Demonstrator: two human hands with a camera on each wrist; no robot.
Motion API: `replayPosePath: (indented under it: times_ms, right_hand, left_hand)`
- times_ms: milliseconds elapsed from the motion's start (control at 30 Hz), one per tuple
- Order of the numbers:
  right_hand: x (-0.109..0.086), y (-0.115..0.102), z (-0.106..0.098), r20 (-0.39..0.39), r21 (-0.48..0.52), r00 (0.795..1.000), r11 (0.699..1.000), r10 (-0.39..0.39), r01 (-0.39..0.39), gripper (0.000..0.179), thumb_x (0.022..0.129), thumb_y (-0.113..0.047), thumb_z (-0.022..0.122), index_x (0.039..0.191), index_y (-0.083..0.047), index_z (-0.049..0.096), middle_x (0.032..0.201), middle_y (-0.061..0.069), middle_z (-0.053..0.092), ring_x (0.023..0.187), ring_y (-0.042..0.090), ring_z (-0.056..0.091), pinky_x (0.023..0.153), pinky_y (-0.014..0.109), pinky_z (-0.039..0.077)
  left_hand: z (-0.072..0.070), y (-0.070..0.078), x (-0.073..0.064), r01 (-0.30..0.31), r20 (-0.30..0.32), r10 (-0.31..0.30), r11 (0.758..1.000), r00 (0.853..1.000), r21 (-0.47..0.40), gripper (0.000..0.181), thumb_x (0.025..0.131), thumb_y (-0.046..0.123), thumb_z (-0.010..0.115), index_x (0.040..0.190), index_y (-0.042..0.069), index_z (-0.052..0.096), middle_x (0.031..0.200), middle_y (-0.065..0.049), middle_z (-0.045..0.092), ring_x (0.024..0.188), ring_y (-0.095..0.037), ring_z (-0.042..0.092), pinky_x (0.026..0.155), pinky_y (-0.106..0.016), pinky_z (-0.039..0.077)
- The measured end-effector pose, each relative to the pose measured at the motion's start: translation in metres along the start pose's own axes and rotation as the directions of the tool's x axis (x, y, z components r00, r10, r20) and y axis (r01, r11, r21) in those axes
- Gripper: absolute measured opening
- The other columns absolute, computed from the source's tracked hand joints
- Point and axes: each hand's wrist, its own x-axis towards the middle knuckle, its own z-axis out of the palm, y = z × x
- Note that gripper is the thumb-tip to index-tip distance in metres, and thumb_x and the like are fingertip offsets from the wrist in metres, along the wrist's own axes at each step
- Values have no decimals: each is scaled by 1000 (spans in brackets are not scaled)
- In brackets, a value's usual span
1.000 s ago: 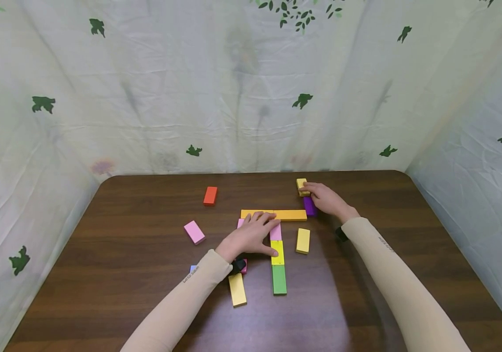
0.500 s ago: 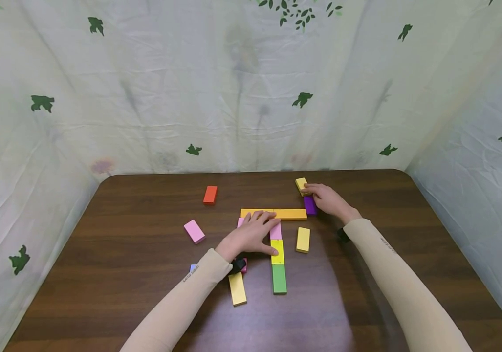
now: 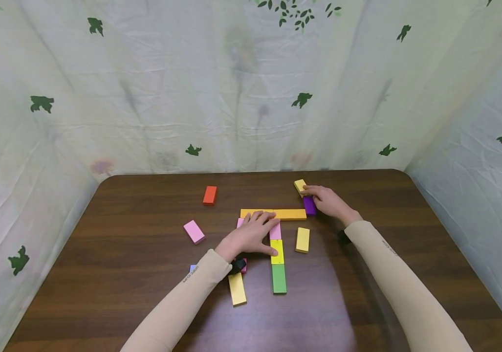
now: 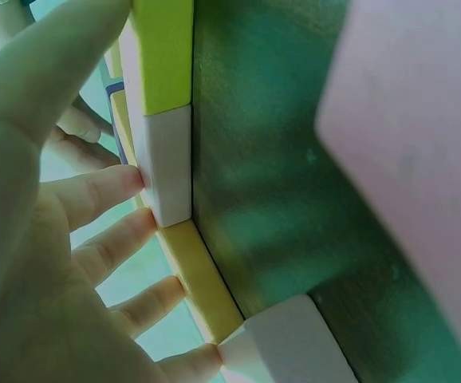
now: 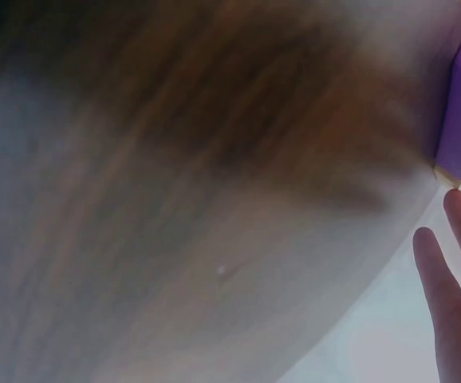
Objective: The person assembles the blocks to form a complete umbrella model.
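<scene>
Right hand (image 3: 329, 201): fingertips met the near end of the pale yellow block (image 3: 299, 186), which reached beyond them; pinched or merely touched, could not tell; purple block (image 3: 310, 207) lay just on their near side; left hand (image 3: 250, 238): fingers spread, grasping nothing, tips against the orange blocks (image 3: 292, 214) and pink block (image 3: 275, 231); pale block judged light, stiff, easily slid; best hold, its long sides.

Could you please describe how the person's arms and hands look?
The left sleeve and right sleeve are long and beige, each with small dark lettering, illegible here. Each side also has a black wrist device, partly visible. The left hand and right hand are gloveless.
</scene>
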Motion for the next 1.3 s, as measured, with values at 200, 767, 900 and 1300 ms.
replayPosePath:
  times_ms: [200,767,900,1300]
  right_hand:
    - [-4,0,0,-4,5,1000,1000,-6,6,39,94,4,42,129,1,58,141,20,45,131,38,38,106,51,31]
    - [-23,-4,3,-35,-43,999,999,0,-2,35,93,0,47,125,-1,63,133,18,53,125,36,45,102,51,35]
    - [-24,-3,4,-31,-41,999,999,10,-12,36,92,0,48,126,-1,62,132,18,53,125,37,45,102,52,35]
    - [-25,-4,4,-22,-40,1000,999,1,-2,39,92,2,47,128,-1,60,134,17,53,126,35,44,103,51,35]
  left_hand:
    - [1,0,1,-3,0,4,1000,1000,-3,87,81,54,69,148,11,35,151,-11,29,137,-38,22,110,-55,15]
    - [1,0,-1,6,9,-6,999,1000,-32,86,81,52,70,148,11,35,152,-11,28,138,-38,20,111,-56,13]
    - [1,0,-1,7,12,-7,1000,1000,-30,86,81,52,70,148,11,35,152,-11,28,138,-38,20,111,-56,13]
    - [1,0,-1,-1,3,1,999,1000,-34,86,82,52,70,148,11,35,152,-11,28,138,-39,20,110,-56,14]
